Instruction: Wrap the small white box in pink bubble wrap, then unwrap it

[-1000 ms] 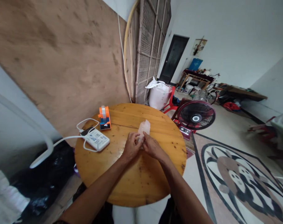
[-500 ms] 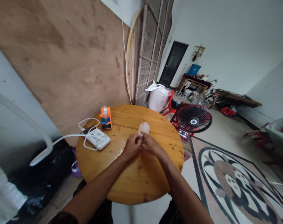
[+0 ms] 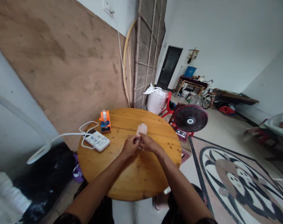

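A pale pinkish, flat piece (image 3: 142, 128), perhaps paper or thin plastic, lies near the middle of the round wooden table (image 3: 122, 183). Its near part is covered by my fingers. My left hand (image 3: 130, 145) is closed, thumb and fingertips pinched together at the piece's near end. From the other side my right hand (image 3: 148, 142) meets it, fingers bent and pressed on the same piece. The fingertips of both hands touch or nearly touch. Whether anything small sits between them is too small to tell.
An orange and blue tape dispenser (image 3: 105, 121) stands at the table's back left. Before it lies a white power bank (image 3: 99, 142) with a looped white cable (image 3: 69, 134). A fan (image 3: 190, 118) stands beyond the right edge, and a white sack (image 3: 157, 101) behind the table.
The whole view has shifted slightly as my head moved. Both hands stay together on the pale piece, with only slight finger movement.
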Demonstrator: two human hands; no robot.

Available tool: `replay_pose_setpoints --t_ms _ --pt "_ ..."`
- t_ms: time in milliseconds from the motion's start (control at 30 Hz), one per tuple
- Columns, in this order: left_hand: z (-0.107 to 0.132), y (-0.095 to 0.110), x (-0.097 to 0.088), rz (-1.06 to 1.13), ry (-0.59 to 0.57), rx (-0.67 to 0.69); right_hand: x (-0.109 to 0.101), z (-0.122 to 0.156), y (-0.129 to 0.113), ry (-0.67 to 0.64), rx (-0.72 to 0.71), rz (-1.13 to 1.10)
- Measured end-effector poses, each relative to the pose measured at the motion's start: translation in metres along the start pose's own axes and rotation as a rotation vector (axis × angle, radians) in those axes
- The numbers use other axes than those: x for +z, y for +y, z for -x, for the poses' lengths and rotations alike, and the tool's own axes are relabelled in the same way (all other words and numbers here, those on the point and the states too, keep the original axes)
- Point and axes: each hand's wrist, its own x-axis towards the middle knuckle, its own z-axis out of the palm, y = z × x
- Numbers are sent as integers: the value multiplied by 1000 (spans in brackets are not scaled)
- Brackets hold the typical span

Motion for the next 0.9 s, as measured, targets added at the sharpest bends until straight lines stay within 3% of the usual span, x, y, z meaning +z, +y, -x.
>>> replay_pose_setpoints --t_ms 233,433,533,633,700,800,900 --pt "-27 6 -7 -23 -189 -103 -4 -2 6 -45 -36 -30" --pt "-35 -2 -13 183 -343 -77 -6 -2 8 -48 -95 -102" --pt "-32 -6 -13 269 -322 -88 -5 6 10 2 -149 -160" --pt "-31 -5 -12 198 -286 -134 -6 13 23 67 -215 -224" --pt "-31 -2 -12 114 -278 -164 -9 12 40 153 -181 -262" --pt "-32 1 -12 25 -272 -182 -12 -2 70 234 -126 -233" --pt "-34 3 -13 -16 -268 -203 -11 -24 89 211 -180 -141"
